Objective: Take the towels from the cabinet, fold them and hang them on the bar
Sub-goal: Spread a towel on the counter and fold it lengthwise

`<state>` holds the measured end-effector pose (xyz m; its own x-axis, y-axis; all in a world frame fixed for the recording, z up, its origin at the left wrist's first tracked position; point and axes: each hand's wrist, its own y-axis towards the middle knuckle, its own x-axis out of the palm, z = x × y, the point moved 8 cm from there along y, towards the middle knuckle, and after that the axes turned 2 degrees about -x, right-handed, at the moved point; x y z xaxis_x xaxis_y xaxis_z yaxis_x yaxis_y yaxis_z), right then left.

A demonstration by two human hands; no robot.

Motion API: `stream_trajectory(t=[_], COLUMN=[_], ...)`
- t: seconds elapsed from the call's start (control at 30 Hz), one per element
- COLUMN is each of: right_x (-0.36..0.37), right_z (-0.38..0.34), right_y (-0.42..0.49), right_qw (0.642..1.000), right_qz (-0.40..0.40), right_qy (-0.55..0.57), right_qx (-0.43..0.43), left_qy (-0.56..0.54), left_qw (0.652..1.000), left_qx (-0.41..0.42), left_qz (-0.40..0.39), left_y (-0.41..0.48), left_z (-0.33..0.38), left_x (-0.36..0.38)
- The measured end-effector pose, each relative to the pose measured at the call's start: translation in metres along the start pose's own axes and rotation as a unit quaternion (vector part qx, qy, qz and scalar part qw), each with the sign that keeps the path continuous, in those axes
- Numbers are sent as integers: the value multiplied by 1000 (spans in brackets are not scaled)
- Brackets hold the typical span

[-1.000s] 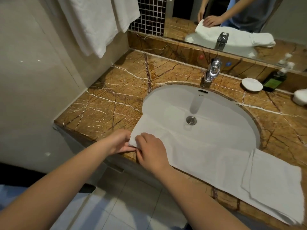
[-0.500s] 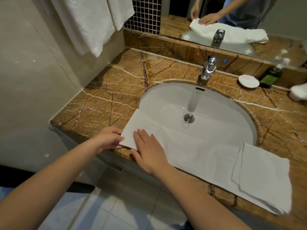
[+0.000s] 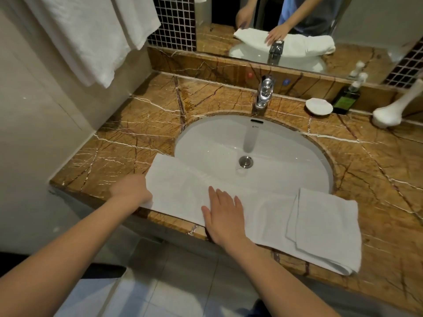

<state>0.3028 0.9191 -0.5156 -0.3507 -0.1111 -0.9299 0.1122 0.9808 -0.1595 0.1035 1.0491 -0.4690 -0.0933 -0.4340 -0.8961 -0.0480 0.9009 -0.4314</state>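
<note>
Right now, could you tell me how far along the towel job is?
Done: white towels hang upper left. In hand: long white towel on brown marble counter, right end folded; left hand holds its end, right hand presses it. Left: finish folding, hang it.

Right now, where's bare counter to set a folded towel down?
Biggest free patch: marble left of the sink, bordered by wall, backsplash and the towel. Another right of the sink, between soap dish and the towel's folded end. Crowded: front edge, under towel, left hand and right hand.
</note>
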Motion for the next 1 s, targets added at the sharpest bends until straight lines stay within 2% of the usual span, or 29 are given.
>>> stream_trajectory(t=[0.07,0.13,0.17,0.23,0.3,0.43,0.57,0.7,0.9,1.0], right_x=[-6,-25,-36,-58,-77,-87,-90,-98,-115,-134], right_z=[4,18,31,61,96,157,174,179,203,223], right_y=[-2,-7,-12,-25,-44,-79,-90,-87,-101,-119], right_qw=[1000,998,995,982,964,932,934,943,930,907], right_qz=[-3,55,96,170,221,217,211,186,192,204], right_qy=[14,30,36,22,-6,-20,-28,-8,137,215], right_qx=[-18,-4,19,78,151,289,287,276,283,299], left_qy=[82,120,105,40,-19,-56,-28,-9,-4,-20], left_qw=[992,970,958,933,909,859,853,849,853,843], left_qx=[25,116,179,291,371,490,514,518,506,511], left_qz=[92,177,200,206,191,138,85,106,127,169], left_y=[-8,-23,-34,-60,-86,-134,-147,-148,-152,-162], left_z=[21,60,82,123,162,231,262,265,264,270], left_x=[-14,-24,-24,-18,-6,30,71,81,81,71])
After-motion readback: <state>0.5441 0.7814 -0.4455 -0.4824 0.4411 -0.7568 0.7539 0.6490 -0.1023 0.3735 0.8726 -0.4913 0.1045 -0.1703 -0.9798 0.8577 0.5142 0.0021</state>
